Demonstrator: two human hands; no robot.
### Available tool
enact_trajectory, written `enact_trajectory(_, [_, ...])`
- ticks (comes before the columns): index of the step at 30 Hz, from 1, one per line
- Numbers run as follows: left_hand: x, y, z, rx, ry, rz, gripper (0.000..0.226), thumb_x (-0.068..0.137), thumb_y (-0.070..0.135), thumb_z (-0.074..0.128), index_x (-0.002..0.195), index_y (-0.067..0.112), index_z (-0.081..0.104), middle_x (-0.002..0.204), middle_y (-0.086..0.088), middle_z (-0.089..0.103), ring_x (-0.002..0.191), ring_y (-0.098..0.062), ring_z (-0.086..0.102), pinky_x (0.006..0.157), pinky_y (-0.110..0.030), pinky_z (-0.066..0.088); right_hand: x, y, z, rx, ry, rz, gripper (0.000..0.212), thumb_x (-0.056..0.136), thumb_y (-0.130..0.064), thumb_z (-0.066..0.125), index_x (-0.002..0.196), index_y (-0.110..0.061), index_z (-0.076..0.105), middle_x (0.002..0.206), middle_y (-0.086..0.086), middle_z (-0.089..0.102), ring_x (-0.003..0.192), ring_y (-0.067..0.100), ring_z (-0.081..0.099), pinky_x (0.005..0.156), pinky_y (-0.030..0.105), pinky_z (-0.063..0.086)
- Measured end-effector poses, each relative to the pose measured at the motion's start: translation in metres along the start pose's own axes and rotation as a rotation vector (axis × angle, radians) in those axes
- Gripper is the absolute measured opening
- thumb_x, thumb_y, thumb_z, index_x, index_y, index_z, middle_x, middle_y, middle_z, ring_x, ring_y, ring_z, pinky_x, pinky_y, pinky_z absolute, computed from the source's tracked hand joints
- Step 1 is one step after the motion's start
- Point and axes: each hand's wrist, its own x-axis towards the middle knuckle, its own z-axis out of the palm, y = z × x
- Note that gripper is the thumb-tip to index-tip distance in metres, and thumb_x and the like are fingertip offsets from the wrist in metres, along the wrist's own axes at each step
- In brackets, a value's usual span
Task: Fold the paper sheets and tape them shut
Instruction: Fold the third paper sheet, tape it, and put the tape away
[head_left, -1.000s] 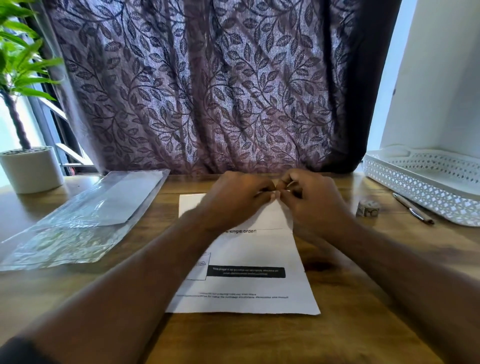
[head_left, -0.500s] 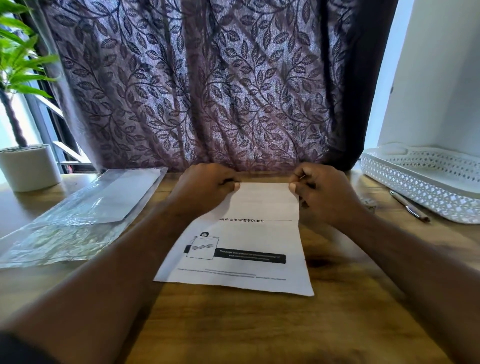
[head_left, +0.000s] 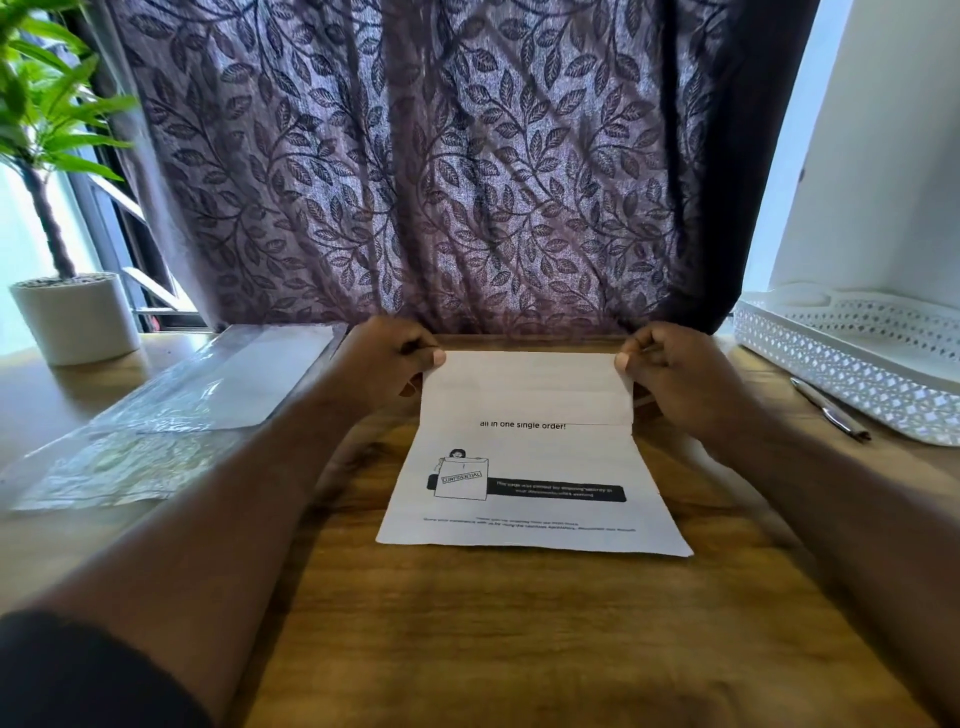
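As the left hand and right hand pinch far corners of the paper, folding seems under way. Next, the crease probably needs pressing flat.

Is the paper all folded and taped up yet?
Not yet. Done: the far end of the paper sheet is folded over once, a flap lying toward the person. In hand: the left hand and right hand pinch the two corners at that fold. Left: the printed lower part is not folded, and no tape shows on it.
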Motion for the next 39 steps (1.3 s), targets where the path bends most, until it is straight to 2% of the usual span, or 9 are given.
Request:
enact_trajectory(3, [0.0, 0.003, -0.004, -0.036, -0.018, -0.016, 0.011, 0.094, 0.023, 0.069, 0.086, 0.018, 0.075, 0.076, 0.002, 0.074, 0.073, -0.016, 0.073, 0.074, -0.048, 0.062, -0.002, 0.003, 0.0, 0.144, -0.133, 0.109, 0.015, 0.094, -0.026, 0.069, 0.096, -0.011, 0.069, 0.091, 0.011, 0.077, 0.085, 0.028, 0.074, 0.082, 0.051, 0.059])
enact_trajectory(7, [-0.004, 0.012, -0.002, -0.197, 0.03, -0.093, 0.013, 0.094, 0.013, 0.067, 0.082, 0.014, 0.071, 0.08, -0.006, 0.074, 0.072, -0.016, 0.071, 0.073, -0.038, 0.062, -0.007, 0.004, -0.004, 0.377, -0.261, 0.146, 0.019, 0.092, -0.004, 0.067, 0.111, -0.009, 0.068, 0.097, 0.015, 0.078, 0.089, 0.037, 0.075, 0.069, 0.045, 0.061])
enact_trajectory(11, [-0.005, 0.014, 0.001, -0.345, 0.058, -0.177, 0.011, 0.094, 0.015, 0.067, 0.092, 0.005, 0.072, 0.093, -0.011, 0.076, 0.087, -0.023, 0.072, 0.08, -0.034, 0.059, -0.006, 0.006, -0.003, 0.457, -0.315, 0.165, 0.034, 0.085, 0.006, 0.07, 0.115, -0.009, 0.069, 0.105, 0.011, 0.078, 0.1, 0.029, 0.074, 0.094, 0.051, 0.056])
enact_trajectory(13, [-0.004, 0.012, 0.001, -0.421, 0.071, -0.218, 0.013, 0.094, 0.019, 0.068, 0.092, 0.007, 0.072, 0.093, -0.011, 0.076, 0.092, -0.029, 0.073, 0.087, -0.046, 0.06, -0.007, 0.005, -0.003, 0.478, -0.347, 0.172, 0.04, 0.082, 0.009, 0.071, 0.117, -0.01, 0.069, 0.109, 0.01, 0.077, 0.103, 0.027, 0.074, 0.096, 0.049, 0.056])
enact_trajectory(20, [-0.011, 0.021, 0.006, -0.842, -0.084, -0.311, 0.021, 0.098, 0.022, 0.061, 0.115, 0.01, 0.064, 0.11, -0.011, 0.075, 0.096, -0.024, 0.073, 0.074, -0.035, 0.063, -0.005, 0.003, -0.005, 0.662, -0.199, 0.287, 0.03, 0.086, 0.007, 0.067, 0.113, -0.005, 0.071, 0.107, 0.014, 0.077, 0.1, 0.033, 0.074, 0.09, 0.048, 0.058])
enact_trajectory(27, [-0.013, 0.032, 0.01, -0.874, -0.247, -0.264, 0.024, 0.097, 0.005, 0.057, 0.118, 0.016, 0.065, 0.117, -0.014, 0.073, 0.105, -0.031, 0.071, 0.085, -0.043, 0.06, -0.006, -0.003, -0.011, 0.79, -0.118, 0.343, 0.017, 0.09, 0.004, 0.063, 0.105, -0.002, 0.07, 0.097, 0.017, 0.078, 0.079, 0.028, 0.076, 0.061, 0.036, 0.061])
enact_trajectory(31, [-0.013, 0.026, 0.009, -0.883, -0.278, -0.278, 0.032, 0.094, -0.001, 0.059, 0.121, 0.017, 0.063, 0.118, -0.013, 0.073, 0.106, -0.031, 0.071, 0.086, -0.047, 0.06, -0.005, -0.001, -0.011, 0.805, -0.105, 0.328, 0.015, 0.093, 0.002, 0.061, 0.101, -0.006, 0.07, 0.094, 0.012, 0.078, 0.078, 0.024, 0.076, 0.06, 0.032, 0.06])
enact_trajectory(36, [-0.013, 0.025, 0.005, -0.904, -0.21, -0.324, 0.023, 0.094, -0.005, 0.053, 0.104, 0.007, 0.07, 0.097, -0.012, 0.076, 0.087, -0.026, 0.073, 0.07, -0.035, 0.064, -0.005, -0.005, -0.011, 0.916, -0.205, 0.343, 0.024, 0.094, 0.007, 0.051, 0.104, -0.001, 0.072, 0.09, 0.015, 0.077, 0.071, 0.023, 0.075, 0.055, 0.028, 0.058])
enact_trajectory(39, [-0.013, 0.023, 0.0, -0.863, -0.154, -0.276, 0.034, 0.093, -0.006, 0.048, 0.083, 0.007, 0.079, 0.093, -0.017, 0.076, 0.085, -0.03, 0.072, 0.073, -0.037, 0.062, -0.004, -0.001, -0.009, 0.916, -0.268, 0.413, 0.035, 0.094, 0.0, 0.04, 0.089, 0.004, 0.075, 0.09, 0.018, 0.076, 0.064, 0.021, 0.068, 0.056, 0.028, 0.051])
